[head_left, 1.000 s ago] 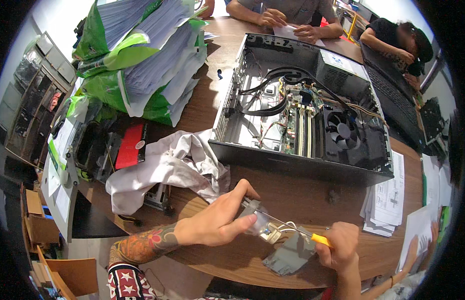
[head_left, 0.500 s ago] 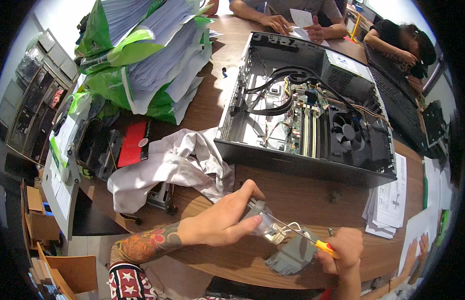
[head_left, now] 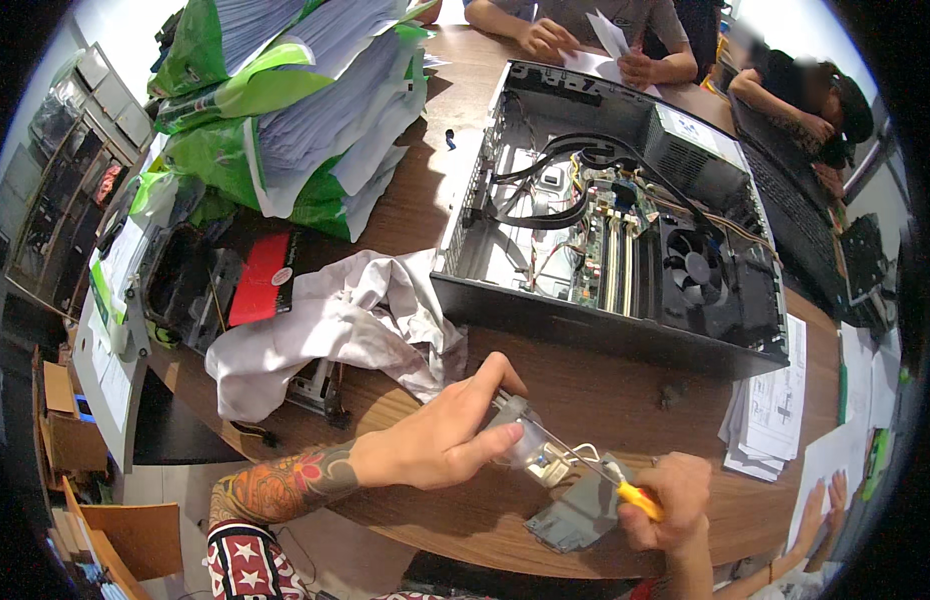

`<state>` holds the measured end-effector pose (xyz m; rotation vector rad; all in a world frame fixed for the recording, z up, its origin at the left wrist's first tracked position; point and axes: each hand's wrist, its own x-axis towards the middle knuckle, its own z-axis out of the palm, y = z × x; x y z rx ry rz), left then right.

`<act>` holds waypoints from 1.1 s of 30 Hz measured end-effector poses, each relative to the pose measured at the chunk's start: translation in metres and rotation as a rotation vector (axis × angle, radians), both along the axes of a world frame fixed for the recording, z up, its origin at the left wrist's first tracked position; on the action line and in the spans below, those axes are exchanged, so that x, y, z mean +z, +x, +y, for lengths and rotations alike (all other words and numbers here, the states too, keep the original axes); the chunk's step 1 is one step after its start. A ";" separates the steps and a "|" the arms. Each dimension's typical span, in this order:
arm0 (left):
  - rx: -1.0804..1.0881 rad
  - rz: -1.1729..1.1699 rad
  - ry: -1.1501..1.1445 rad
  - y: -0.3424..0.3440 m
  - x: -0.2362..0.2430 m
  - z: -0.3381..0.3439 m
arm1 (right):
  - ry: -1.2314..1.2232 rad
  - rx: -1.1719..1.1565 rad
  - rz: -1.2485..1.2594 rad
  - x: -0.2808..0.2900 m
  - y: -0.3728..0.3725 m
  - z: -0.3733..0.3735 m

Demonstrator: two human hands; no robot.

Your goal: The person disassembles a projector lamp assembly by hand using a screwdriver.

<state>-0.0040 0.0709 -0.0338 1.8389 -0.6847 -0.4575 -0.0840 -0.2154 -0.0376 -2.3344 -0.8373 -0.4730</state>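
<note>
My left hand (head_left: 430,432) is closed round a small grey, partly see-through housing (head_left: 523,443) with a cream connector and a white wire at its near end. In my right hand (head_left: 675,498) is a screwdriver (head_left: 639,501) with a yellow handle. Its thin shaft points up and left, into or just over the housing; the tip's exact contact is hard to tell. Below the shaft, a flat grey cover piece (head_left: 575,516) lies at the table's near edge. Beyond both hands stands an opened desktop computer case (head_left: 615,340), showing cables, memory sticks and a fan.
A crumpled pale cloth (head_left: 335,330) lies left of the case, over a metal bracket (head_left: 315,392). A red box (head_left: 262,277) and tall paper stacks in green wrapping (head_left: 325,130) stand farther left. Printed sheets (head_left: 770,410) lie at right. Other people sit across and at right.
My right hand and the screwdriver have shifted slightly left. My left hand keeps its hold on the housing. Across the table, a person's papers have moved.
</note>
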 end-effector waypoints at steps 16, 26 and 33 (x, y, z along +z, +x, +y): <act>0.027 -0.119 -0.011 -0.004 -0.005 -0.004 | 0.151 0.015 0.138 0.002 -0.002 0.008; -0.057 0.087 -0.087 0.004 -0.008 0.001 | 0.514 -0.121 0.382 0.004 0.003 -0.024; -0.180 0.043 -0.110 0.007 -0.003 0.001 | 0.506 -0.239 0.319 0.017 0.008 -0.049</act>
